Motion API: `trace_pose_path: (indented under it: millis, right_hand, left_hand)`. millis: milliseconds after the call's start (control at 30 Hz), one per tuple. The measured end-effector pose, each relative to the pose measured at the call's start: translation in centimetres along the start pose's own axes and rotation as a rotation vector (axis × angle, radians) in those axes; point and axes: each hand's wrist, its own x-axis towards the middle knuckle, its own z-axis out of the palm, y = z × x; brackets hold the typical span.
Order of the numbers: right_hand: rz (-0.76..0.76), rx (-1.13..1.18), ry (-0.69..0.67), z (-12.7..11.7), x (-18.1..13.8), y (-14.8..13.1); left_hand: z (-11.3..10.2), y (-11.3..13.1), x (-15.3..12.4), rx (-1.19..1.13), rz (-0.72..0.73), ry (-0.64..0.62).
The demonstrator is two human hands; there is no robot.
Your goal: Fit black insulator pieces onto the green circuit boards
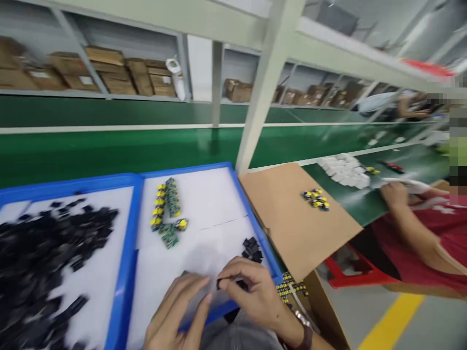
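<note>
My right hand (251, 287) pinches a small black plastic part (219, 283) between thumb and index finger over the front of the white-lined blue tray (228, 170). Just to its left, my left hand (178, 311) is curled with thumb and fingertips towards the right one. A sliver of green (185, 273) shows behind its fingers; most of what it may hold is hidden. Beyond both hands lie green circuit boards (172, 197) and a row of yellow-topped components (158, 206). A small heap of black parts (252, 249) sits near the tray's right edge.
A second blue tray (65, 187) at left holds a large pile of black parts (32, 262). To the right, a cardboard sheet (288, 214) carries yellow-topped pieces (315, 199). Further right are white pieces (345, 170) and a co-worker's arm (412, 218). A frame post (260, 97) rises behind the tray.
</note>
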Motion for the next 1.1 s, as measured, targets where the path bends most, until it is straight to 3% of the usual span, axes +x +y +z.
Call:
trace_pose_path:
  millis: [133, 267, 400, 533, 667, 867, 1100]
  right_hand:
    - [0.095, 0.017, -0.017, -1.4, -0.7, 0.3]
    - [0.097, 0.005, -0.023, -1.7, -1.7, 0.6]
    - [0.052, -0.012, -0.03, -1.5, -2.3, 0.7]
    - [-0.007, -0.051, -0.03, -1.5, -2.5, 0.4]
    - [-0.044, -0.044, -0.022, -1.4, -2.4, 0.1]
    - [-0.135, -0.041, -0.009, -0.7, -1.8, -0.2]
    - [-0.197, 0.03, -0.028, 0.0, -1.9, -0.2]
  left_hand:
    - [-2.5, -0.8, -0.4, 0.209, -0.016, 0.049]
    - [-4.0, -1.5, -1.5, 0.343, -0.096, -0.071]
    - [-2.8, -1.5, -1.9, 0.349, -0.159, -0.199]
    - [-1.2, -1.6, -1.3, 0.299, -0.2, -0.224]
    - [-1.0, -0.2, -0.6, 0.069, -0.27, -0.231]
    - [-1.3, 2.2, -0.3, -0.436, -0.4, -0.36]
    - [0.0, 2.2, -1.1, -0.877, -0.685, -0.162]
